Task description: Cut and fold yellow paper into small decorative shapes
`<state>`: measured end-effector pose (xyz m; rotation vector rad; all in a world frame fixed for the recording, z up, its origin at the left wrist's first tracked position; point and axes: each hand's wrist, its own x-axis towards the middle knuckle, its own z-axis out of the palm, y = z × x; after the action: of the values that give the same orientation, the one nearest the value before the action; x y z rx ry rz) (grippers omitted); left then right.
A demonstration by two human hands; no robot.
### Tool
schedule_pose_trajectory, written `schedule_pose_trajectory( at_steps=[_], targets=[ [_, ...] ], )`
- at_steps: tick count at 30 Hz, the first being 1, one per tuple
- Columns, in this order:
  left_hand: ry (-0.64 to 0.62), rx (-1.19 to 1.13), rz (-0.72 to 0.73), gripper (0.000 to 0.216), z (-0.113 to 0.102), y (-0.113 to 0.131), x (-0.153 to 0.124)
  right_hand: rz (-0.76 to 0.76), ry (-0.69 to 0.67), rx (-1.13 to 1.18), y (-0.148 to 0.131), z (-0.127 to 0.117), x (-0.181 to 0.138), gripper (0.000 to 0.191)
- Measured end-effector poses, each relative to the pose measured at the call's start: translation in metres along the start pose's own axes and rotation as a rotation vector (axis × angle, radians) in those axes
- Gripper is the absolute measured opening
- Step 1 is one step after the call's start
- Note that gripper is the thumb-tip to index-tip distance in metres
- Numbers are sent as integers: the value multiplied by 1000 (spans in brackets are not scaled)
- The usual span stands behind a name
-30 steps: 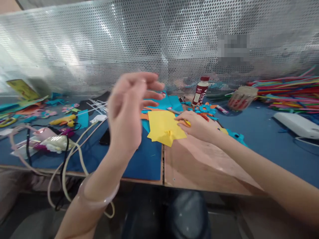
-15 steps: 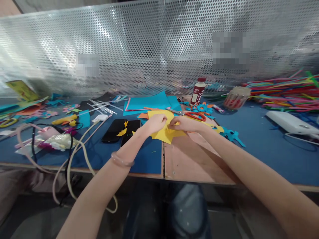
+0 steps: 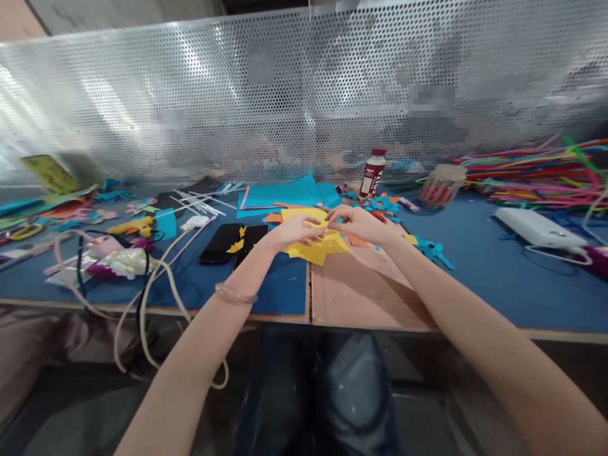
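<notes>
A yellow paper cutout with pointed edges (image 3: 314,253) lies near the table's middle, partly hidden under my hands. My left hand (image 3: 299,231) bends over its left side, fingers curled and pressed on the paper. From the right, my right hand (image 3: 354,221) meets it, thumb and fingers pinched at the paper close to my left fingertips. The exact grip is blurred. Orange-red scissors (image 3: 380,216) lie behind my right hand, mostly covered. Small yellow scraps (image 3: 236,245) rest on black phones (image 3: 221,244) to the left.
Blue paper sheets (image 3: 280,193) lie behind the hands. A dark red bottle (image 3: 373,174) and a clear tub (image 3: 441,185) stand back right, near colourful pipe cleaners (image 3: 532,174). A white device (image 3: 539,228) sits right. Left are a yellow glue gun (image 3: 130,226) and looping cables (image 3: 166,291).
The fingers of my left hand have loosened and stretched rightward over the yellow paper. My right hand has risen slightly, its fingers nearer my left hand. The camera view has shifted a little.
</notes>
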<state>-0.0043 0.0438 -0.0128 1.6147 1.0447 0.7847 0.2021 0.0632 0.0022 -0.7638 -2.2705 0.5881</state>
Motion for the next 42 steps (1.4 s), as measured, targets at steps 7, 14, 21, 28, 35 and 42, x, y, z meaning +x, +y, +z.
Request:
schedule_pose_trajectory(
  at_steps=[7,14,21,28,35,42],
  targets=[
    [74,-96,135,43,8,-2,1,37,36,-7,3,3,-1,15],
    [161,-94,113,30,8,-9,4,73,137,138,0,20,2,20],
    [255,-10,171,32,5,-5,-1,53,236,67,-15,26,0,24],
    [290,46,252,42,7,-2,-3,43,207,5,-16,28,-1,25],
    [262,84,252,38,10,0,-5,75,215,60,-15,30,-2,23],
    [179,78,244,29,11,1,-6,58,208,97,-12,33,-2,23]
  ],
)
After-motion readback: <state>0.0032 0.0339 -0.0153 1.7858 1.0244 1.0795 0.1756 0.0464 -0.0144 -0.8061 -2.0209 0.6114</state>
